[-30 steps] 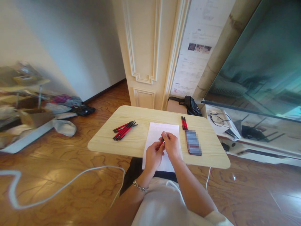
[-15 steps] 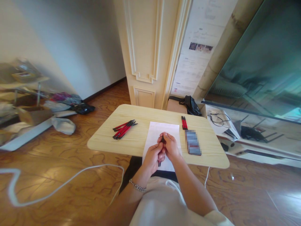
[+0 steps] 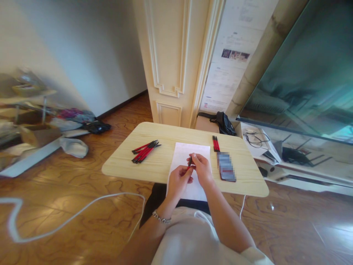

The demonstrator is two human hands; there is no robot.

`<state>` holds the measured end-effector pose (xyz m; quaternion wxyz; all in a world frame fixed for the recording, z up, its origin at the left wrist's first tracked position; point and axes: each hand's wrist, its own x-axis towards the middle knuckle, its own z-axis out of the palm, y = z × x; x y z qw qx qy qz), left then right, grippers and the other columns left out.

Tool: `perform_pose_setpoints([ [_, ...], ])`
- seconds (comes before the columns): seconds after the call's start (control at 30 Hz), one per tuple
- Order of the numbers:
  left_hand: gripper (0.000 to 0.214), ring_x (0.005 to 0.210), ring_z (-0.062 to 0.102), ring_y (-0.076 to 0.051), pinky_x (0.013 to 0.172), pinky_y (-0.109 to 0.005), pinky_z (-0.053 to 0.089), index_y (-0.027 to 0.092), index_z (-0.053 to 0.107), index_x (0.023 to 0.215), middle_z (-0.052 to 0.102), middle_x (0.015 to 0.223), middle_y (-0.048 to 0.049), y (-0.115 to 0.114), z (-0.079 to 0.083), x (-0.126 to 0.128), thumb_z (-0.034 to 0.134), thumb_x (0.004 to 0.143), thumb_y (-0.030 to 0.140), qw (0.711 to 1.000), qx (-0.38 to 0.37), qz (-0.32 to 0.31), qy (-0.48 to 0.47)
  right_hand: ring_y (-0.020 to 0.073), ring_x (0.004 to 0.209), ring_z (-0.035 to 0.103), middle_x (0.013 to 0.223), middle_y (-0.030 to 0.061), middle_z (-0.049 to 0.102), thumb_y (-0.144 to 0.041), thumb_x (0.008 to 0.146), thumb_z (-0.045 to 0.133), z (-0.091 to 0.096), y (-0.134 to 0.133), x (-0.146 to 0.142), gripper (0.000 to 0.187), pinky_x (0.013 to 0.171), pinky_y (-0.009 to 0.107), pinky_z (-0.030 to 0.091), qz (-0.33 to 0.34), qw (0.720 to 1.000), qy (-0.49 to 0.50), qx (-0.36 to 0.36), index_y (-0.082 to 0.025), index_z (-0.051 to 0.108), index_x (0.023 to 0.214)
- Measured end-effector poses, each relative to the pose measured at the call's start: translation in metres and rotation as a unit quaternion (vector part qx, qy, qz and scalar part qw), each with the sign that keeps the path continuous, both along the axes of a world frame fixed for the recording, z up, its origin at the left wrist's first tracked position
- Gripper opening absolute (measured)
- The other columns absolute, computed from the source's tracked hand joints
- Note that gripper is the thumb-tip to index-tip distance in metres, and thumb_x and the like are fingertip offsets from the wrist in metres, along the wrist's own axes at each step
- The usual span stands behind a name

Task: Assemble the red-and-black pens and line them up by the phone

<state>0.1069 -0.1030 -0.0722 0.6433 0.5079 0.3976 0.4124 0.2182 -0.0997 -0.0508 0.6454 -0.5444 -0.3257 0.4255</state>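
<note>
Both my hands meet over a white sheet of paper (image 3: 183, 154) on a small light wooden table (image 3: 154, 134). My left hand (image 3: 178, 181) and my right hand (image 3: 203, 167) are closed on one red and black pen (image 3: 189, 162), held between their fingertips above the paper. A bunch of several red and black pens (image 3: 145, 151) lies on the table to the left. Two more pens (image 3: 215, 143) lie at the right, just beyond a phone (image 3: 226, 166).
A white cable (image 3: 68, 217) runs across the wooden floor at the left. Clutter and a low shelf (image 3: 33, 125) stand at the far left. A black bag (image 3: 224, 123) sits behind the table, a glass-fronted stand (image 3: 298, 162) at the right.
The pen pointed down below my hands half a second ago; now my hands have parted a little and hold it by its upper part above the paper.
</note>
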Motion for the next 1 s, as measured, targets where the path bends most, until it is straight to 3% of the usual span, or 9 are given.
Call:
perform_pose_setpoints([
  [0.13,0.034,0.058,0.064,-0.015,0.056,-0.027,0.054,0.016,0.063,0.084,0.065,0.069,-0.0031,-0.0005,-0.0016,0.0011,0.067,0.071,0.047,1.0,0.009,0.008,0.002,0.0149,0.059,0.056,0.07,0.005,0.067,-0.054,0.07,0.065,-0.0017,0.0017,0.0004,0.039,0.055,0.026,0.041,-0.045,0.995,-0.088,-0.012,-0.016,0.066,0.077],
  [0.23,0.033,0.059,0.064,-0.015,0.058,-0.028,0.055,0.015,0.064,0.082,0.065,0.067,-0.0026,-0.0002,-0.0025,0.0009,0.067,0.072,0.046,1.0,-0.009,-0.01,-0.006,0.0143,0.058,0.055,0.068,0.0054,0.067,-0.053,0.072,0.063,-0.004,0.0021,0.0008,0.038,0.056,0.027,0.041,-0.041,0.994,-0.099,-0.013,-0.015,0.066,0.072],
  [0.53,0.033,0.056,0.06,-0.012,0.057,-0.025,0.052,0.012,0.066,0.083,0.064,0.067,-0.0037,-0.0016,0.0009,-0.0002,0.067,0.073,0.044,0.987,-0.111,-0.057,-0.097,0.0141,0.062,0.056,0.072,0.0062,0.067,-0.049,0.073,0.063,-0.0039,-0.0007,-0.0003,0.036,0.058,0.027,0.043,0.006,1.0,0.017,0.005,-0.014,0.068,0.08],
  [0.83,0.032,0.053,0.057,-0.011,0.053,-0.023,0.046,0.01,0.062,0.073,0.062,0.064,-0.0054,-0.004,0.0039,-0.0017,0.067,0.075,0.042,0.969,-0.137,-0.099,-0.182,0.011,0.055,0.053,0.075,0.0049,0.066,-0.049,0.074,0.063,-0.0092,-0.0031,0.0012,0.035,0.044,0.022,0.034,0.063,0.994,0.087,0.0,-0.016,0.067,0.086],
  [1.0,0.032,0.057,0.06,-0.013,0.056,-0.025,0.049,0.011,0.063,0.077,0.064,0.067,-0.0056,-0.002,0.0021,-0.0024,0.069,0.072,0.043,0.978,-0.129,-0.083,-0.143,0.014,0.064,0.058,0.078,0.0062,0.067,-0.048,0.075,0.062,-0.0094,-0.0042,0.0042,0.035,0.051,0.023,0.04,0.089,0.989,0.114,0.008,-0.016,0.067,0.089],
])
